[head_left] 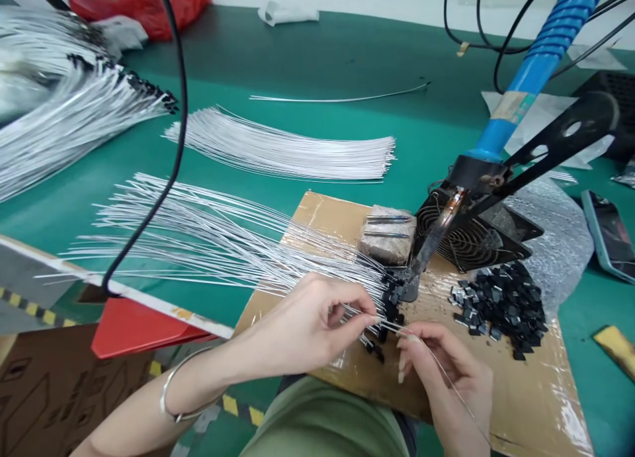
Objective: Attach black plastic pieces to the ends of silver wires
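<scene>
My left hand (327,321) pinches thin white wires between thumb and index finger, above the front of the cardboard sheet (536,391). Just right of it, my right hand (439,371) grips a thin wire at the fingertips; its length curves down across the palm. The two hands are close together but apart. Behind my left hand lies a spread of white wires (223,239), their right ends fitted with black connectors (391,298). A pile of small black pieces (506,305) sits on the cardboard at the right.
A straight wire bundle (292,146) lies behind. A blue hose (536,67) reaches down to a metal stand beside a black fan (466,232) and a grey block (387,235). More wires (74,120) lie left, a phone (608,235) right. A black cable (181,113) hangs left.
</scene>
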A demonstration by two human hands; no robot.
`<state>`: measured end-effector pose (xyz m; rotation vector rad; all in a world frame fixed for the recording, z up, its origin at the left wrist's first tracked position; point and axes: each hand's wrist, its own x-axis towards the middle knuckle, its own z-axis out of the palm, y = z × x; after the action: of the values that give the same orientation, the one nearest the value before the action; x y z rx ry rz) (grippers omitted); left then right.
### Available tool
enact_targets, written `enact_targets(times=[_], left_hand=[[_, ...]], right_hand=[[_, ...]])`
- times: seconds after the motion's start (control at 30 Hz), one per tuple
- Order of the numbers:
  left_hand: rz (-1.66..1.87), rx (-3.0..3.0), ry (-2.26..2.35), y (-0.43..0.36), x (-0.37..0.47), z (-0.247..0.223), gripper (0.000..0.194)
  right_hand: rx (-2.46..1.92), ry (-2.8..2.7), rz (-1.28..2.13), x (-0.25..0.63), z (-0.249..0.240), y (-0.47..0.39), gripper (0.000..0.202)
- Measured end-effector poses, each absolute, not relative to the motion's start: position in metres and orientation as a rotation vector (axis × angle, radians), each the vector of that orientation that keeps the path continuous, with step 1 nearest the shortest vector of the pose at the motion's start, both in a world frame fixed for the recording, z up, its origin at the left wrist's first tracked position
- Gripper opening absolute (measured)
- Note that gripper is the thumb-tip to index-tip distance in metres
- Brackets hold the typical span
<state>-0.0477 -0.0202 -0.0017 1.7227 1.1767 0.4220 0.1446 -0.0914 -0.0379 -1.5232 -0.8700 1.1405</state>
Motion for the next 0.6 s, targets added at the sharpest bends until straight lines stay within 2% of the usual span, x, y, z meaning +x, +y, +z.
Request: enact_targets(times=[0.1,0.23,0.33,0.47,0.6], left_hand=[[0.432,1.700,1.163,-0.019,-0.046,-0.001,0.023],[0.603,1.801,1.125,-0.018,-0.045,-0.002,0.017],[0.776,2.177,1.016,-0.017,-0.046,-0.007,0.018],[0.798,2.775,0.827,-0.014,-0.050,-0.014,0.026],[0.825,3.001,0.706,-0.013,-0.051,-0.016,0.024]], right_hand=[[-1.475,-0.907,1.121,0.145,-0.036,-0.091,0.019],[-1.452,-0.895,1.142,0.143,-0.034,-0.092,0.024],[-1.481,-0.777,1.245,0.140,-0.034,-0.092,0.032],[-1.478,-0.673,1.320,0.137,-0.036,-0.091,0.037],[-1.452,-0.623,1.348,0.138,-0.038,-0.090,0.037]])
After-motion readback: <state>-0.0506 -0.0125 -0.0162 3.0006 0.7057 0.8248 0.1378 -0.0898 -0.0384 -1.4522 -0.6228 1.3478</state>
